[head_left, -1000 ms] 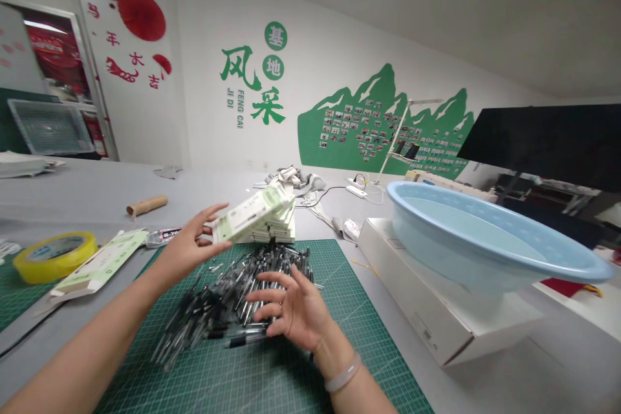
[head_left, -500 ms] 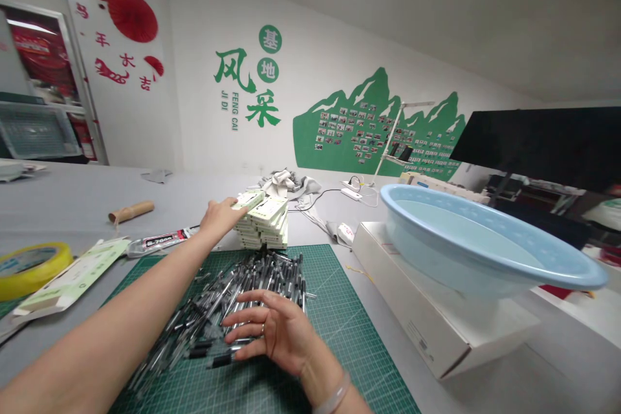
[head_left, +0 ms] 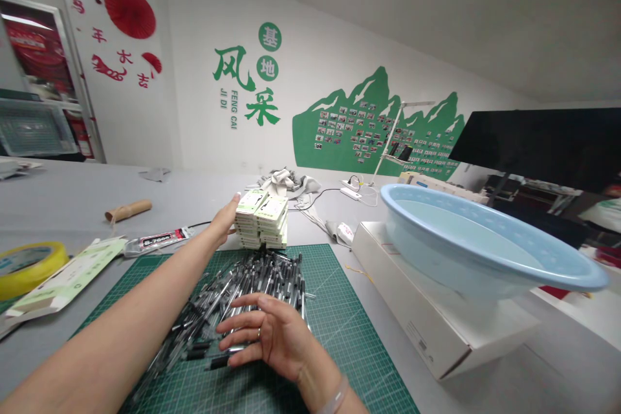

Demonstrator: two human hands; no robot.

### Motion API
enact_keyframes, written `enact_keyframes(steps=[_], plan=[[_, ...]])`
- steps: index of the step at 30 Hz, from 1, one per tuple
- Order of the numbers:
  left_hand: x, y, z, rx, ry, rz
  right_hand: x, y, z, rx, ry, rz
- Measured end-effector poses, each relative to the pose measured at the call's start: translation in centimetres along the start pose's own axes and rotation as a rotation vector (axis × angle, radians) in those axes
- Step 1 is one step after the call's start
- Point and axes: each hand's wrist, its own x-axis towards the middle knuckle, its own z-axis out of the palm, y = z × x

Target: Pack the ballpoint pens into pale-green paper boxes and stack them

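The small green-and-white boxes (head_left: 262,217) stand in two stacks, side by side, at the far edge of a green mat (head_left: 344,330). Against their left side I see the left hand (head_left: 226,220), one fingertip near the top; its other fingers are partly hidden, so I cannot tell whether they grip a box or only press on it. A big heap of pens (head_left: 274,277) spreads from the foot of the stacks toward the person. The right hand (head_left: 279,336) is at its near right side, fingers parted and slightly bent, grasping nothing that I can see. Left along the grey bench (head_left: 182,200) lie a tube (head_left: 158,242), a loose carton (head_left: 72,275) and yellow tape (head_left: 57,268). Grey and white cloth (head_left: 303,189) lies heaped behind the boxes. Over on the right, a blue basin (head_left: 446,259) rests on a long white box (head_left: 412,310).
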Motion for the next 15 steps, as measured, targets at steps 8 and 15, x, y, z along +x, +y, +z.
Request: enact_keyframes(steps=[8,15], plan=[[-1.1,1.0,1.2,0.048,-0.017,0.025,0.0,0.0,0.0,-0.006,0.005,0.004],[-1.5,1.0,1.1,0.192,0.08,0.15,-0.1,0.0,0.0,0.0,-0.008,-0.005]])
